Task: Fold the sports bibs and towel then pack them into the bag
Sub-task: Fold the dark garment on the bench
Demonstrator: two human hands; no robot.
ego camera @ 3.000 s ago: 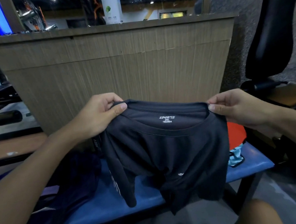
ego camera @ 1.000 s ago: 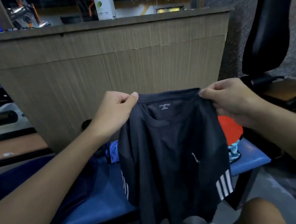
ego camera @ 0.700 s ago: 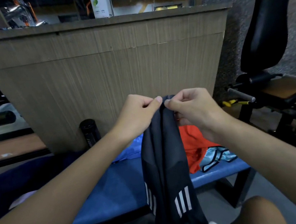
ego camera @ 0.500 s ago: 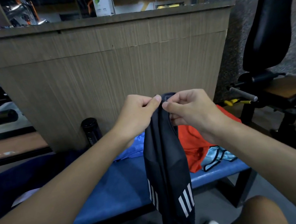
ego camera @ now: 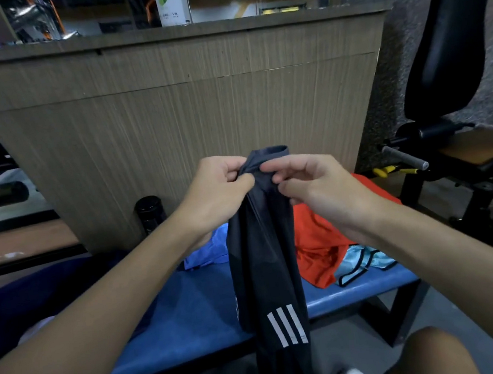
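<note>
Most of the job is left: on the blue bench (ego camera: 193, 313) the orange bib (ego camera: 318, 240) and pale blue cloth (ego camera: 206, 248) lie unfolded. The dark bib (ego camera: 264, 263) hangs doubled lengthwise above the bench, its collar pinched by your left hand (ego camera: 217, 190) and right hand (ego camera: 310, 184); nothing looks packed.

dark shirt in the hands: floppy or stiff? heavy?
Likely floppy: the shirt hangs limp, folded lengthwise, below the left hand and right hand. Probably light: pinches at its top carry it. Fabric looks smooth, maybe slippery.
</note>
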